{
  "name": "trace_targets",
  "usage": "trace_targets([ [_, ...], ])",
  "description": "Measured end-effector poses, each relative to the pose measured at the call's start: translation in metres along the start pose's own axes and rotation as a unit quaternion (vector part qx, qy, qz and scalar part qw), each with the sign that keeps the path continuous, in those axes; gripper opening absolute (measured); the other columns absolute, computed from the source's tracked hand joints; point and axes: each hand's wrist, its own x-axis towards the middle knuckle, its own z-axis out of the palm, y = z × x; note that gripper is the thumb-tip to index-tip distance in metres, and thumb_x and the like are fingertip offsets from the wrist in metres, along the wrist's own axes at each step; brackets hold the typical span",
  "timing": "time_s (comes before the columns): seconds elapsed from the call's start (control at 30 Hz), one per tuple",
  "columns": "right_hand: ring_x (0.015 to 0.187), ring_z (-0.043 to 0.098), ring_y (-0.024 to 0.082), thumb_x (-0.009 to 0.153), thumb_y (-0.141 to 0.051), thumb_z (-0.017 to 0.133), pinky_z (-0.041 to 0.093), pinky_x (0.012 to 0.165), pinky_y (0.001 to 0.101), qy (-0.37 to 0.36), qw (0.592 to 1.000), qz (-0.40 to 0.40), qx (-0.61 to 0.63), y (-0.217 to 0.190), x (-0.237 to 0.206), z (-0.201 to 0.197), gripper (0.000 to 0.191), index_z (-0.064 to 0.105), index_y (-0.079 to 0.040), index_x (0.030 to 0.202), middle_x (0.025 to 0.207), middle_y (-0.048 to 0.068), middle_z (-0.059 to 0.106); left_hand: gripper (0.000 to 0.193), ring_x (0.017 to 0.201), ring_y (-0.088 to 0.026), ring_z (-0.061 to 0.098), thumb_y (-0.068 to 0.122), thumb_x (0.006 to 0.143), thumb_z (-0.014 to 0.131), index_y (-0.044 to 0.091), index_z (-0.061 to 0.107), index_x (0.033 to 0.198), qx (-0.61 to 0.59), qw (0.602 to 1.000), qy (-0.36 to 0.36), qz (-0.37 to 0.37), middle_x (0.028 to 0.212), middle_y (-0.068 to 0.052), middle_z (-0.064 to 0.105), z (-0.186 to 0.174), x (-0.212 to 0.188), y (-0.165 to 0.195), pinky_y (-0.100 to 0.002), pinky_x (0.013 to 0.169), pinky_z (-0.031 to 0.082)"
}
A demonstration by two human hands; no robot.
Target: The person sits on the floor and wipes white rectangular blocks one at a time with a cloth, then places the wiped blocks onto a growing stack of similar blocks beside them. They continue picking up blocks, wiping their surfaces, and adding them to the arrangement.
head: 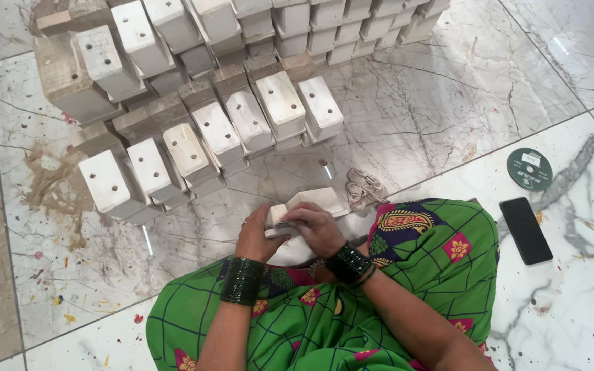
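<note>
Both hands' grip closed on white block [305, 203] — L hand [257, 237] underneath, R hand [317, 228] on top.

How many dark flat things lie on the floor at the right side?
2: a round dark disc on the marble floor, and a black phone just below it, beside the green cloth.

Two hands [290, 230], one phone [525, 230], one disc [529, 168].

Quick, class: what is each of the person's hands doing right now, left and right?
Left hand: closed on the near end of the white block.
Right hand: lies on top of the same block, fingers curled over it.
</note>
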Motion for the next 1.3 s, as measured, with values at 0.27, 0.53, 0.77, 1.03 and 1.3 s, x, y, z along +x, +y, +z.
trace_targets([
  [0.27,0.096,0.071,0.023,0.087,-0.002,0.067,0.057,0.085,0.0326,0.035,0.997,0.031,-0.065,0.031,-0.008,-0.032,0.020,0.077,-0.009,0.103,0.101,0.007,0.073,0.076,0.115,-0.041,0.061,0.019,0.060,0.094,0.008,0.060,0.127,-0.013,1.000,-0.011,0.000,0.119,-0.019,0.068,-0.009,0.003,0.020,-0.047,0.097,0.049],
  [0.53,0.096,0.072,0.025,0.089,-0.003,0.067,0.057,0.084,0.0337,0.033,0.997,0.025,-0.064,0.011,-0.004,-0.017,0.021,0.076,-0.011,0.106,0.102,0.008,0.071,0.080,0.113,-0.041,0.062,0.019,0.059,0.095,0.010,0.059,0.129,-0.004,1.000,-0.013,-0.023,0.118,-0.018,0.068,-0.020,-0.001,0.016,-0.047,0.095,0.050],
  [0.77,0.093,0.071,0.027,0.090,-0.001,0.063,0.058,0.081,0.0347,0.040,0.992,-0.003,-0.119,-0.008,-0.013,-0.013,0.033,0.074,-0.015,0.118,0.101,0.009,0.070,0.076,0.112,-0.039,0.064,0.017,0.059,0.094,0.010,0.061,0.127,-0.025,1.000,-0.007,-0.008,0.118,-0.018,0.068,-0.016,0.003,0.016,-0.045,0.095,0.051],
  [1.03,0.094,0.070,0.026,0.089,0.004,0.058,0.057,0.081,0.0353,0.048,0.995,0.006,-0.090,-0.004,-0.009,-0.019,0.047,0.071,-0.018,0.127,0.105,0.009,0.067,0.075,0.114,-0.038,0.063,0.016,0.060,0.093,0.013,0.061,0.128,-0.018,0.999,-0.021,-0.023,0.118,-0.015,0.069,-0.018,0.001,0.023,-0.045,0.098,0.049],
  [1.3,0.119,0.062,0.032,0.073,0.017,0.048,0.054,0.103,0.0383,0.055,0.986,-0.050,-0.146,0.002,-0.009,-0.005,0.068,0.076,-0.020,0.123,0.126,0.015,0.060,0.074,0.117,-0.037,0.061,0.018,0.060,0.094,0.014,0.061,0.127,-0.024,0.999,-0.024,-0.025,0.121,-0.014,0.068,-0.016,0.003,0.025,-0.045,0.099,0.049],
])
